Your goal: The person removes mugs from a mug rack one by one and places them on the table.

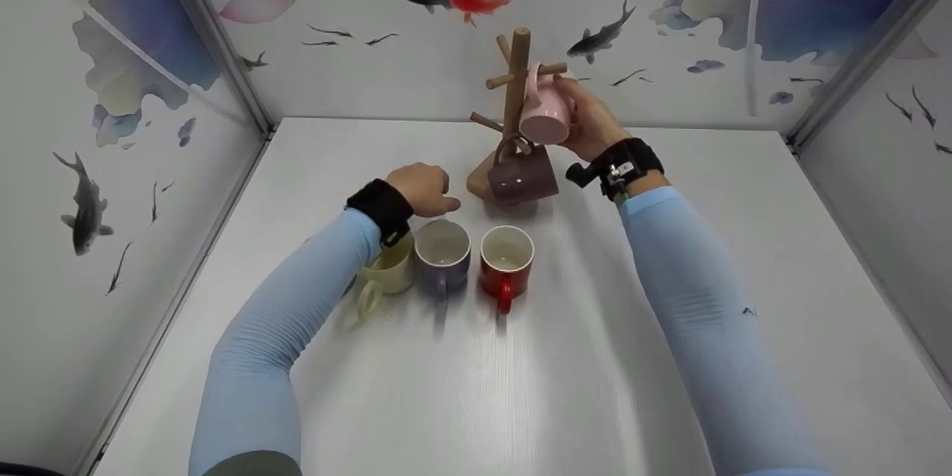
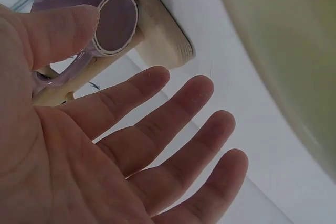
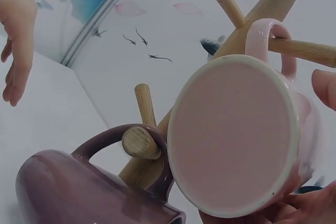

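Observation:
My right hand (image 1: 593, 123) holds a pink mug (image 1: 547, 121) at the wooden mug tree (image 1: 518, 52). In the right wrist view, the handle of the pink mug (image 3: 236, 135) loops round an upper peg (image 3: 310, 52), its base facing the camera. Below it a dark mauve mug (image 1: 524, 180) hangs by its handle from a lower peg (image 3: 142, 142). My left hand (image 1: 422, 190) hovers left of the tree, above the mug row. In the left wrist view, that hand (image 2: 121, 145) has its fingers spread and holds nothing.
A red mug (image 1: 506, 279), a grey-purple mug (image 1: 442, 275) and a pale yellow mug (image 1: 394, 275) stand upright in a row on the white table (image 1: 476, 387). Their handles face the person. My left forearm partly covers the yellow one. Fish-patterned panels (image 1: 357, 74) enclose the table.

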Demonstrator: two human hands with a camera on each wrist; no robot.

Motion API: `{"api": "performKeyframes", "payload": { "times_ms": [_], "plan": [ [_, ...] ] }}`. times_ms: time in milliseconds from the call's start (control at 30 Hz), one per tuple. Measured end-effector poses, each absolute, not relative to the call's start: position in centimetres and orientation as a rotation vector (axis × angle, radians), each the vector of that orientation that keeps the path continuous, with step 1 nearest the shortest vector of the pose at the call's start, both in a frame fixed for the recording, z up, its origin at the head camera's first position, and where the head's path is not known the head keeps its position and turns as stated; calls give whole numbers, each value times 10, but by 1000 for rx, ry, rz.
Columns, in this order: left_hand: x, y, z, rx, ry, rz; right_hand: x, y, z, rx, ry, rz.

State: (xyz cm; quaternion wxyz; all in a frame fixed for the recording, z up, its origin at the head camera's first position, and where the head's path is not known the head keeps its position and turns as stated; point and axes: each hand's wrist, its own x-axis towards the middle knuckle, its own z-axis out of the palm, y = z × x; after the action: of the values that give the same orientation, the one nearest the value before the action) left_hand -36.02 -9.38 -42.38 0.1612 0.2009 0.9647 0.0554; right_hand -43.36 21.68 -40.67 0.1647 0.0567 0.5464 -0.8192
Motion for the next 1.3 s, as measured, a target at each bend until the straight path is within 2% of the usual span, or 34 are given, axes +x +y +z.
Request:
{"api": "performKeyframes", "payload": {
  "times_ms": [233, 667, 700, 733, 867, 900, 1000, 1100, 1133, 1233, 1300],
  "plan": [
    [-358, -96, -424, 567, 2747, 177, -433, 211, -403, 167, 1584, -2306],
    [-358, -95, -428, 527, 2722, 154, -432, 194, -412, 262, 1262, -2546],
    [-361, -95, -430, 530, 2717, 144, -432, 194, -412, 259, 1251, -2555],
    [-377, -102, -449, 559, 2720, 169, -432, 193, -412, 259, 1242, -2561],
    [-378, -103, -453, 580, 2722, 151, -431, 192, -412, 248, 1246, -2567],
    [-396, -109, -474, 605, 2729, 162, -431, 192, -411, 250, 1252, -2567],
    [-385, -105, -462, 599, 2731, 136, -431, 194, -408, 267, 1288, -2556],
    [-411, -110, -491, 629, 2748, 135, -430, 197, -404, 282, 1283, -2558],
    [-393, -105, -472, 620, 2749, 126, -430, 199, -403, 287, 1279, -2559],
    [-404, -105, -484, 619, 2766, 135, -430, 203, -401, 288, 1278, -2577],
    [-388, -101, -465, 605, 2757, 150, -430, 206, -400, 289, 1289, -2588]
  ]
}}
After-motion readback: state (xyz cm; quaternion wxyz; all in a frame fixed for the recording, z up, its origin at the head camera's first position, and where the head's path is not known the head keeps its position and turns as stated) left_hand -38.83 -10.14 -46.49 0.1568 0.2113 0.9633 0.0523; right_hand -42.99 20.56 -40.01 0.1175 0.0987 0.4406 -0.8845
